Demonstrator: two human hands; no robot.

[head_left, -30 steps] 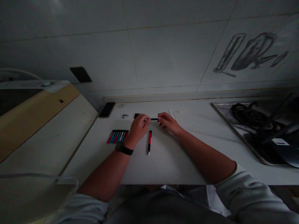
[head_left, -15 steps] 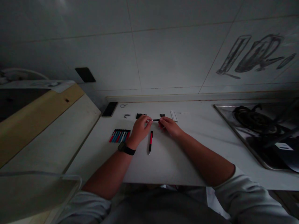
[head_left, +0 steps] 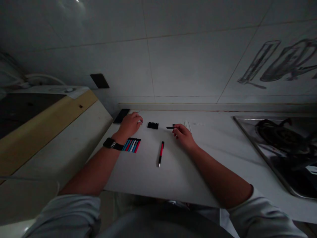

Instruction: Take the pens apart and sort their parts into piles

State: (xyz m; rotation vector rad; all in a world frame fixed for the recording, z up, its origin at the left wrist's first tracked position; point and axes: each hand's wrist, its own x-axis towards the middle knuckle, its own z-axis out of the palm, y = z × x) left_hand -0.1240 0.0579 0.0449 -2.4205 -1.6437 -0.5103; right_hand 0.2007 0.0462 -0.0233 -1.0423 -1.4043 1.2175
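Observation:
My right hand [head_left: 182, 135] pinches a slim black pen part [head_left: 170, 127], which points left above the counter. My left hand [head_left: 130, 125] is at the back left, where small metal pieces lay; it covers them now. Its fingers are curled, with something small and pale at their tips that I cannot make out. A red and black pen [head_left: 161, 154] lies on the counter between my forearms. Left of it, several red, blue and white pen barrels [head_left: 132, 144] lie in a row, partly behind my watch. A row of short black pieces [head_left: 153, 125] lies between my hands.
Thin white sticks [head_left: 187, 125] lie behind my right hand, with small clear pieces [head_left: 198, 124] farther right. A phone [head_left: 121, 116] rests at the back left. On the right is a gas stove [head_left: 274, 145]; a box-like unit [head_left: 81, 132] borders the left side.
My left hand has left the black pen part and moved left to the small metal pieces. The part stays in my right hand. The view has shifted slightly.

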